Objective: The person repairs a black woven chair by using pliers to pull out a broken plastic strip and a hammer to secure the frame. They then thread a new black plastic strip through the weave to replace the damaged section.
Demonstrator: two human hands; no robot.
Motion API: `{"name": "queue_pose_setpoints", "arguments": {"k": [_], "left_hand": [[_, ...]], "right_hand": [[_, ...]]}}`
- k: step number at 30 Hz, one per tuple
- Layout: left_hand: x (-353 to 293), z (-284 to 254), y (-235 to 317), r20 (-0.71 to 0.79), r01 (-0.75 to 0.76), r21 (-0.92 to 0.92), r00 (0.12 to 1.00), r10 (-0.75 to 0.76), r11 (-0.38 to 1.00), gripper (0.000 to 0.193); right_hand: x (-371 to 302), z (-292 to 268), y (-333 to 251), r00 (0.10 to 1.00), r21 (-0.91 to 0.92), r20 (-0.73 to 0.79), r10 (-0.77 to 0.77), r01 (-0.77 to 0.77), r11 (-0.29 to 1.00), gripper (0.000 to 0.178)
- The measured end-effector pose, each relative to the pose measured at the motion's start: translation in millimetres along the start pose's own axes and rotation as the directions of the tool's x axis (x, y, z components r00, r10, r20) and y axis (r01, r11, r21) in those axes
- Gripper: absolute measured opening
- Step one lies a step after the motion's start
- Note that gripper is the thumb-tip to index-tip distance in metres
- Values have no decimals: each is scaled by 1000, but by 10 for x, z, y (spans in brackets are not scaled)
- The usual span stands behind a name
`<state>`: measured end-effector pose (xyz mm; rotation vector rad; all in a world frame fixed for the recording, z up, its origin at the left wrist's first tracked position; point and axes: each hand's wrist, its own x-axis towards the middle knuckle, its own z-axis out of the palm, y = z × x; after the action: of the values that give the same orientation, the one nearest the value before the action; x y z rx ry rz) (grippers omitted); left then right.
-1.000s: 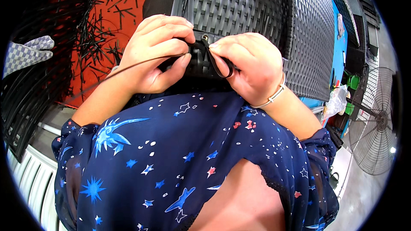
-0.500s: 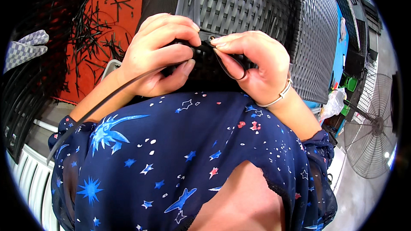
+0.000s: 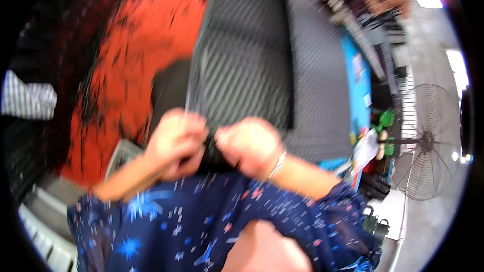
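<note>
My left hand point(image 3: 176, 138) and my right hand point(image 3: 252, 146) meet close together in front of me, at the near end of a black woven wicker piece point(image 3: 242, 70). Fingers on both are curled and pinched, though motion smears them. Between the fingertips is a dark bit of the black plastic strip, which half a second ago showed plainly in both hands; its length is lost in blur now. A bracelet circles my right wrist. The wicker piece stretches away from my hands, with a long side panel on its right.
Black strip scraps lie scattered over a red surface point(image 3: 166, 15) on the left. A checkered glove point(image 3: 30, 95) lies at the far left. To the right are a blue surface point(image 3: 357, 83), a clear plastic bag point(image 3: 364, 148) and a large standing fan point(image 3: 427, 141).
The view has shifted and blurred, showing more of the wicker piece's length. My hands sit lower in the picture and nearer each other; the strip's loop and trailing tail no longer show clearly.
</note>
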<state>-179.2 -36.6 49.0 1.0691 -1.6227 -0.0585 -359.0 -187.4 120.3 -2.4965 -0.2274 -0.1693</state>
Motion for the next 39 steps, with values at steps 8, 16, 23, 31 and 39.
{"name": "queue_pose_setpoints", "arguments": {"k": [8,16,23,31,39], "left_hand": [[-16,-21,152,49,109,26,993,-110,994,11],[48,-1,126,28,86,60,996,-88,995,10],[65,-28,43,5,92,31,996,-92,995,11],[-45,-63,104,45,112,-17,993,-111,994,12],[-83,-3,14,29,110,-38,994,-109,993,15]], "right_hand": [[-37,268,-169,944,-161,-306,120,-176,971,10],[40,189,-148,906,-128,-385,177,-243,962,10],[98,116,-99,926,-209,-344,155,-237,949,6],[37,145,-294,931,-267,-342,125,-224,937,11],[26,148,-131,953,-249,-295,69,-146,957,13]]}}
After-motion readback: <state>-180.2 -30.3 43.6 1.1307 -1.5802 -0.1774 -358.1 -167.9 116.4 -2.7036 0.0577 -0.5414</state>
